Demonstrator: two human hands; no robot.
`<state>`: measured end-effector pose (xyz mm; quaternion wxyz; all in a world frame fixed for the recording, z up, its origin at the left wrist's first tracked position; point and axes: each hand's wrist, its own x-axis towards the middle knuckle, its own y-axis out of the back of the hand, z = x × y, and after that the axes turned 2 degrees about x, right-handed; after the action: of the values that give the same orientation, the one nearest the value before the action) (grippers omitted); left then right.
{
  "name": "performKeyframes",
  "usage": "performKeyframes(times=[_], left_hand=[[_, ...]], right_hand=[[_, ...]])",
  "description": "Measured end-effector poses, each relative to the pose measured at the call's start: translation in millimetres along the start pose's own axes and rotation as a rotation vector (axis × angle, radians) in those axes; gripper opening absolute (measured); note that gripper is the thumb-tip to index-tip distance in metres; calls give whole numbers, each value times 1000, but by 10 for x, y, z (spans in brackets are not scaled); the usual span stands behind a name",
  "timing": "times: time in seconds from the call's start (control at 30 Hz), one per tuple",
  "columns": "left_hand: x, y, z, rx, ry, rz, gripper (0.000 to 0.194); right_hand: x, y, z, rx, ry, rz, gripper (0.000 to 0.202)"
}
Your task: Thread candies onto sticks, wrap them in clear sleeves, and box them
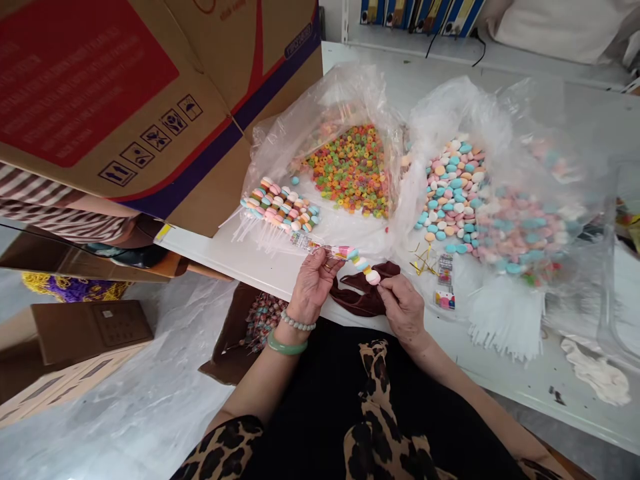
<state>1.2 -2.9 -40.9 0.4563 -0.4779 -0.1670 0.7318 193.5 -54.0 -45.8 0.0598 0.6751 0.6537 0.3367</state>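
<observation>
A short candy skewer point(361, 263) with pastel and yellow pieces slants between my hands. My left hand point(315, 281) is closed on its upper left end, where a printed wrapper strip shows. My right hand point(401, 307) has its fingers pressed together at the round pink-white candy on the lower end. Below the skewer lies a dark brown cloth point(361, 301). Finished-looking candy skewers point(281, 205) are piled to the left. Beyond my hands, open plastic bags hold small ring candies point(353, 170) and pastel oval candies point(455, 193).
A large cardboard box point(210, 167) stands at the left edge of the white table point(505, 363). White sticks point(507, 320), gold ties point(424, 260) and printed labels point(445, 280) lie to the right. An open box point(235, 333) of wrapped candy is below the edge.
</observation>
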Motion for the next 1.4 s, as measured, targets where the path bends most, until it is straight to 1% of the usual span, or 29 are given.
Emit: performKeyframes(times=[0.07, 0.17, 0.3, 0.4, 0.47, 0.53, 0.63, 0.7, 0.77, 0.93, 1.0, 1.1, 1.2, 1.27, 1.3, 1.4], left_hand=[[15, -11, -3, -8, -31, 2, 9], [38, -25, -1, -21, -58, 6, 9], [60, 12, 10, 39, -87, -70, 11], [81, 76, 49, 132, -81, -116, 17], [97, 119, 84, 190, -70, -117, 18], [110, 153, 113, 222, -70, -120, 18], [117, 181, 122, 232, -67, -140, 18], [116, 188, 107, 229, -59, -153, 17], [116, 193, 85, 220, -52, -158, 17], [138, 219, 49, 178, -47, -110, 16], [150, 237, 49, 172, -41, -96, 15], [159, 259, 58, 171, -27, -94, 14], [151, 258, 62, 193, -10, -97, 12], [141, 245, 62, 199, 0, -100, 11], [135, 235, 63, 197, 3, -107, 11], [122, 200, 65, 177, 5, -135, 13]], right_hand=[[-9, -7, 4, -9, 44, -16, 13], [-9, -18, 3, 1, 48, -49, 14], [22, 1, 17, 80, 10, -75, 12], [54, 41, 36, 178, -65, -121, 12], [66, 60, 48, 272, -187, -180, 12], [67, 63, 57, 415, -383, -244, 12], [68, 40, 56, 662, -667, -295, 13], [86, 22, 43, 791, -796, -318, 15], [114, 10, 29, 923, -917, -367, 18], [157, -2, 48, 1295, -1251, -636, 24], [153, -5, 72, 1370, -1321, -667, 24], [136, -14, 92, 1397, -1328, -632, 19], [111, -51, 87, 1309, -1225, -550, 19], [93, -90, 81, 1132, -1098, -441, 18], [86, -109, 81, 1001, -1010, -377, 16], [79, -138, 88, 530, -653, -230, 12]])
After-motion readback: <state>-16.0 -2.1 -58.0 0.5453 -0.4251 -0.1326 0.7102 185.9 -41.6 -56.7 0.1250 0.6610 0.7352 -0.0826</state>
